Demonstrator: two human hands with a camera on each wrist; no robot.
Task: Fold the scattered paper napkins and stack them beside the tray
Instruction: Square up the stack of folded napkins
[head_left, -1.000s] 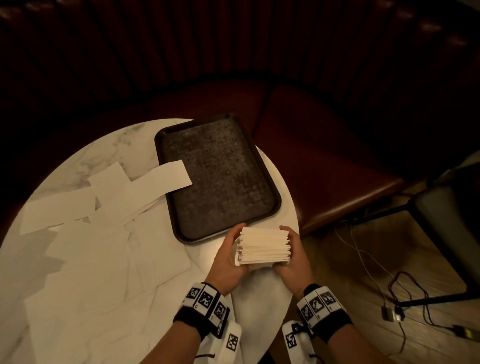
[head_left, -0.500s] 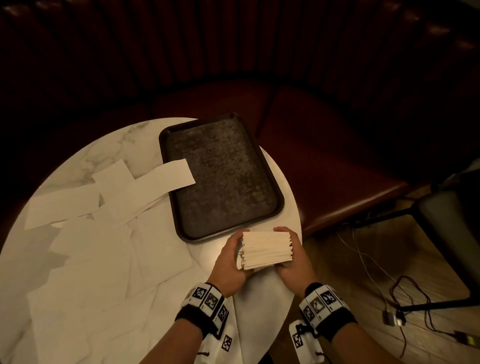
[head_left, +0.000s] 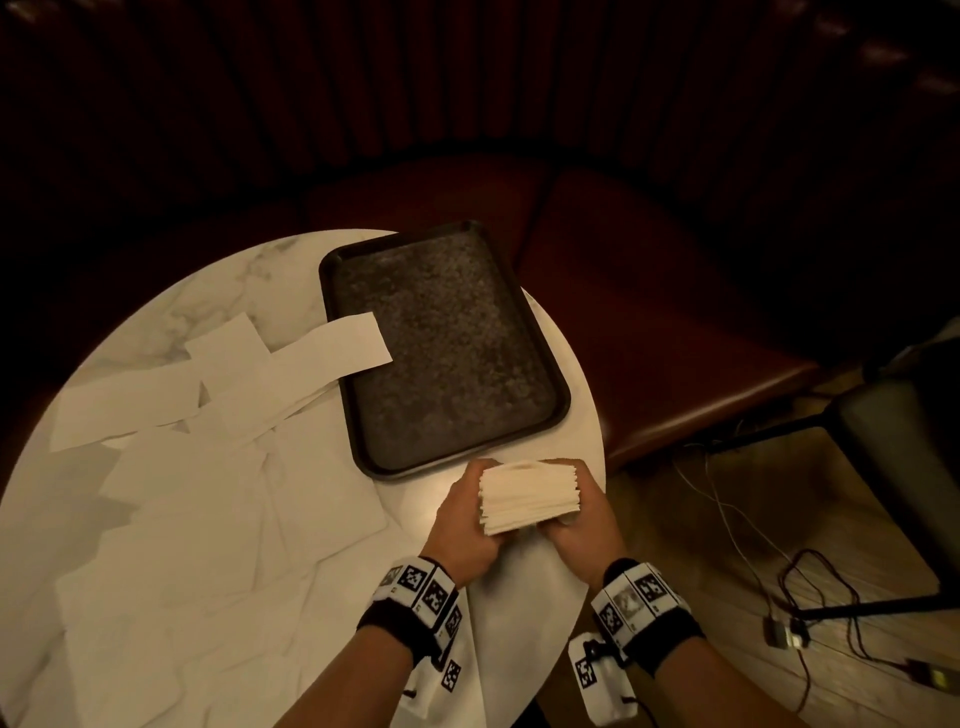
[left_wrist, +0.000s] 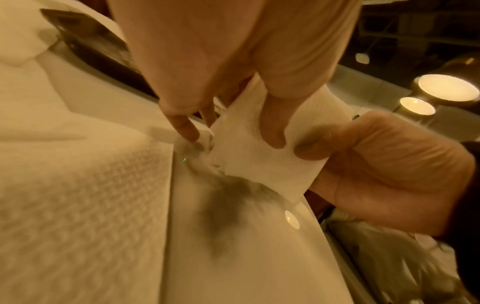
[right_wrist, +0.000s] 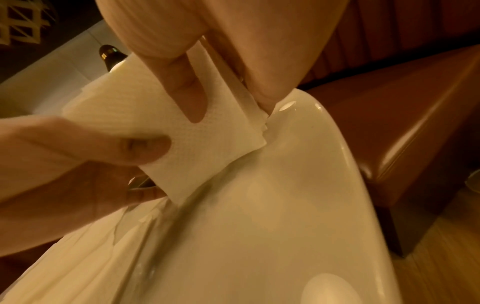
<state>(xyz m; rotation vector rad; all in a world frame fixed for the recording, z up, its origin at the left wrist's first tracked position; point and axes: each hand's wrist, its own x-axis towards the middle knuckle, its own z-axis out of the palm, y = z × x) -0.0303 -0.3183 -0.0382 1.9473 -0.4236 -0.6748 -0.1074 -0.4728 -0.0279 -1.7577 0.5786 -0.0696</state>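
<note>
A thick stack of folded white napkins (head_left: 527, 496) is held tilted just above the marble table (head_left: 260, 275), close to the near right corner of the dark tray (head_left: 441, 348). My left hand (head_left: 475, 499) grips the stack's left side and my right hand (head_left: 574, 499) grips its right side. In the left wrist view my left hand (left_wrist: 228, 131) pinches the stack (left_wrist: 259, 164) with thumb under and fingers behind. In the right wrist view my right hand (right_wrist: 228, 98) clamps the stack (right_wrist: 155, 115), whose lower corner nearly touches the tabletop.
Several unfolded napkins (head_left: 208, 493) lie scattered over the table's left half; one strip (head_left: 337, 345) overlaps the tray's left rim. The table edge runs just right of my hands, with a red leather bench (head_left: 649, 322), a chair (head_left: 904, 467) and floor cables (head_left: 810, 587) beyond.
The stack has tipped a little between my hands, showing more of its top face. Both hands keep their grip at the same spot in front of the tray.
</note>
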